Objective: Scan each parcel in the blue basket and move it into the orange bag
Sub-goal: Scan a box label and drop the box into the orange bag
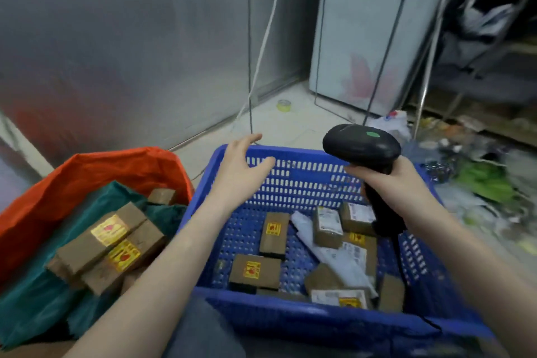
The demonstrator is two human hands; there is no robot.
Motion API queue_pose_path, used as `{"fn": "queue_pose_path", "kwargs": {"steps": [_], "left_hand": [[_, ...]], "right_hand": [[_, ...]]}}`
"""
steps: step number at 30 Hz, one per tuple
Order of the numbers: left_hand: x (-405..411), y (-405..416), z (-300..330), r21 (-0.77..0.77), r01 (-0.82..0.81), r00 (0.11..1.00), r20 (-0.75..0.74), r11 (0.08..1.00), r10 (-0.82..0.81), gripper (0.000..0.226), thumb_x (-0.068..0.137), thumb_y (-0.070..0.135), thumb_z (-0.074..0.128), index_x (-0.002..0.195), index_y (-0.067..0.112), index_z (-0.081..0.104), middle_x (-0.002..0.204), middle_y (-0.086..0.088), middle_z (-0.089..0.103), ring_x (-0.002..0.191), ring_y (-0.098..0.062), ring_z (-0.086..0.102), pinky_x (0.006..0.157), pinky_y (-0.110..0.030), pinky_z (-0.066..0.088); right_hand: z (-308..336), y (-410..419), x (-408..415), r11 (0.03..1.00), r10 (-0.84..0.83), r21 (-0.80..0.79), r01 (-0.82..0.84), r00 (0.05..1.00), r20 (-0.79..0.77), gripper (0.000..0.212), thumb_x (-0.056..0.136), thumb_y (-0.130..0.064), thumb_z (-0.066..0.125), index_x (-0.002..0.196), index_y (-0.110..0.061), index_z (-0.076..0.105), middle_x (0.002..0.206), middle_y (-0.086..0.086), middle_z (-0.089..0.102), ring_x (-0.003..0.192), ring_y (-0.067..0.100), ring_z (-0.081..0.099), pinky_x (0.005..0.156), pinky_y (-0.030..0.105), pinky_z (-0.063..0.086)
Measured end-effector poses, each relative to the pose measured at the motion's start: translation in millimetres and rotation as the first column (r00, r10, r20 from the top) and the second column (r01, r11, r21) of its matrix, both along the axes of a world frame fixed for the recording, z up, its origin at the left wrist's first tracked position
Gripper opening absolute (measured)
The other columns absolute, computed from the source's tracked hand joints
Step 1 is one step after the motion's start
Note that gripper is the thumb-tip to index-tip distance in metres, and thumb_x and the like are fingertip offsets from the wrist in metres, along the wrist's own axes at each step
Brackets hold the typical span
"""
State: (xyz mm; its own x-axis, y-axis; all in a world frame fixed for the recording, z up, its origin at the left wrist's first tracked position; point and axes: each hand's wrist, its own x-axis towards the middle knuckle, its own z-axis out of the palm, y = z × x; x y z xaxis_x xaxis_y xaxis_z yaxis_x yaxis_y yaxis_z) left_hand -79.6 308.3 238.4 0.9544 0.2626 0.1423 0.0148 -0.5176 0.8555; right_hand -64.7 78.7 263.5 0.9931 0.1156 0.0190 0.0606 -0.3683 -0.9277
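A yellow tape roll lies on the pale floor near a grey wall. A wire frame stands upright, with a white cabinet behind it. Blurred litter lies at right.

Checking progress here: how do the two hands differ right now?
The left hand is open and empty, fingers spread above the blue basket; the right hand is closed around the black scanner. The left sits nearer the orange bag, the right over the basket's right side. Both are bare.
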Motion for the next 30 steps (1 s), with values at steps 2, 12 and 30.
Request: {"fn": "queue_pose_path", "kwargs": {"steps": [2, 12, 30], "left_hand": [[13.3, -31.4, -10.0, 0.011, 0.069, 0.997, -0.043, 0.998, -0.069, 0.050, 0.092, 0.026, 0.059, 0.140, 0.026, 0.043, 0.146, 0.003, 0.036, 0.130, -0.008, 0.037, 0.094, -0.019, 0.027], [77.2, -117.0, -124.7, -0.027, 0.214, 0.899, -0.385, 0.976, -0.208, 0.064, 0.093, 0.032, 0.059, 0.148, 0.017, 0.029, 0.154, -0.002, 0.030, 0.140, -0.018, 0.030, 0.107, -0.033, 0.031], [166.9, -141.2, -338.8, -0.143, 0.057, 0.621, -0.770, 0.988, -0.147, 0.081, 0.093, 0.055, 0.048, 0.151, 0.007, 0.017, 0.152, -0.014, 0.034, 0.136, -0.032, 0.038, 0.104, -0.037, 0.034]], "right_hand": [[-13.4, -31.2, 5.0, 0.999, -0.051, 0.008, 0.051, 0.998, -0.036, 0.021, 0.083, -0.022, 0.071, 0.070, -0.010, 0.059, 0.050, 0.004, 0.056, 0.047, 0.013, 0.054, 0.060, 0.033, 0.044], [-121.3, -113.3, 39.7, 0.968, -0.244, 0.017, 0.251, 0.953, -0.182, 0.023, 0.086, -0.027, 0.069, 0.068, -0.019, 0.056, 0.051, 0.000, 0.056, 0.047, 0.009, 0.053, 0.053, 0.023, 0.043], [-281.8, -108.9, 123.4, 0.989, -0.147, -0.094, 0.117, 0.883, -0.445, 0.010, 0.088, -0.025, 0.067, 0.083, -0.023, 0.058, 0.061, 0.000, 0.055, 0.047, 0.006, 0.051, 0.040, 0.012, 0.040]]}}
